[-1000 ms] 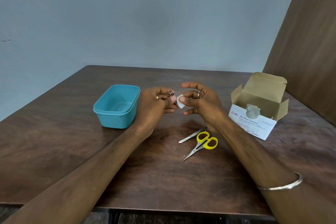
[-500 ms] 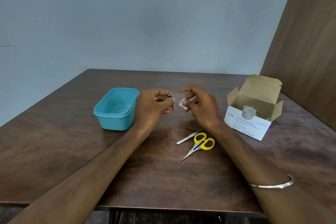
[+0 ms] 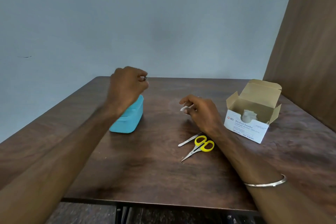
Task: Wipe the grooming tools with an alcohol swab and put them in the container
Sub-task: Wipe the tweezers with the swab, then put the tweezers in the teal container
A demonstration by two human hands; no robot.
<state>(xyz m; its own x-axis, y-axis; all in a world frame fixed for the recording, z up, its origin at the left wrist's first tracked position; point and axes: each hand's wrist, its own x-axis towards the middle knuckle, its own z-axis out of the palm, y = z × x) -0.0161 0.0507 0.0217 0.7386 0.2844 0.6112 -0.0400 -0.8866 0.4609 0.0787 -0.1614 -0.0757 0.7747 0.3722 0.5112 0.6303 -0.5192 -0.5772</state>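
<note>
My left hand (image 3: 127, 85) is raised above the teal container (image 3: 131, 119), fingers closed on a small metal nail clipper (image 3: 144, 78) of which only a tip shows. My left wrist hides most of the container. My right hand (image 3: 201, 112) hovers low over the table's middle, pinching a white alcohol swab (image 3: 184, 108). In front of that hand lie yellow-handled scissors (image 3: 201, 146) and a slim metal tool (image 3: 189, 140), partly under my right wrist.
An open cardboard box of alcohol swabs (image 3: 249, 123) stands at the right of the dark wooden table (image 3: 145, 169). A brown panel (image 3: 309, 60) rises at the far right, close behind the box. A pale wall lies beyond the table.
My left hand has lifted and moved left with the clipper, from beside the right hand to above the container. My right hand stayed near the middle, still holding the swab.
</note>
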